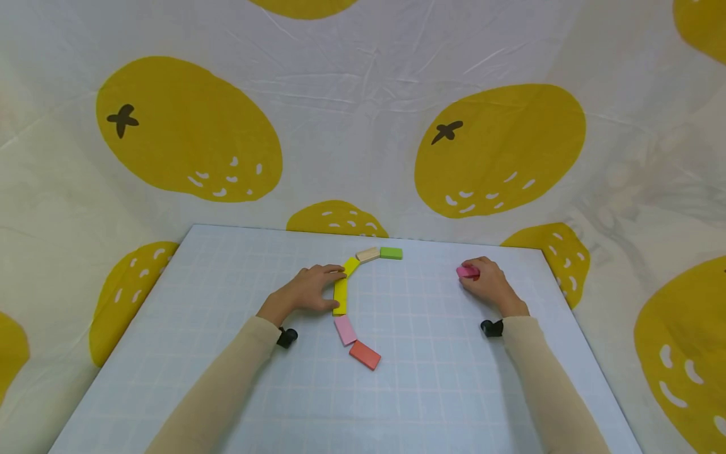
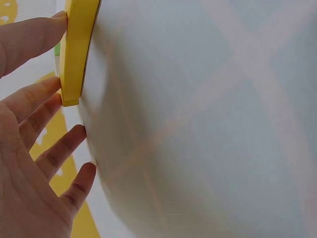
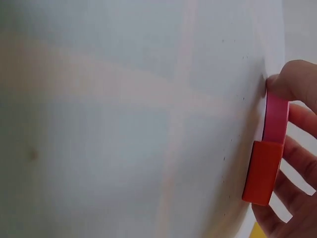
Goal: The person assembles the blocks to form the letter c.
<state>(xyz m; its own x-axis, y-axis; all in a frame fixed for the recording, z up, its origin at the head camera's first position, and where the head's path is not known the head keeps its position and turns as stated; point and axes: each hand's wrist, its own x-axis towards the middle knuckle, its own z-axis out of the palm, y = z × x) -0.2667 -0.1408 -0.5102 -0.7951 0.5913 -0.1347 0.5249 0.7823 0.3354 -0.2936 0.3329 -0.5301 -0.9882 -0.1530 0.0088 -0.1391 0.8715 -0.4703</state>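
A curved row of small flat rectangular blocks lies on the table. From the far end it holds a green block (image 1: 391, 253), a plain wooden block (image 1: 368, 255), yellow blocks (image 1: 340, 295), a pale pink block (image 1: 345, 330) and a red block (image 1: 365, 355). My left hand (image 1: 306, 289) touches the yellow part with thumb and fingertips, fingers spread and fairly straight. At the right, my right hand (image 1: 489, 282) grips a deep pink block (image 3: 276, 118) and an orange-red block (image 3: 263, 172) that touch each other, close to the tabletop.
The table (image 1: 431, 378) has a pale blue checked cover. Behind and beside it hangs a white sheet (image 1: 351, 145) with large yellow fruit prints. Black wrist devices (image 1: 287, 337) sit at the cuffs of both sleeves.
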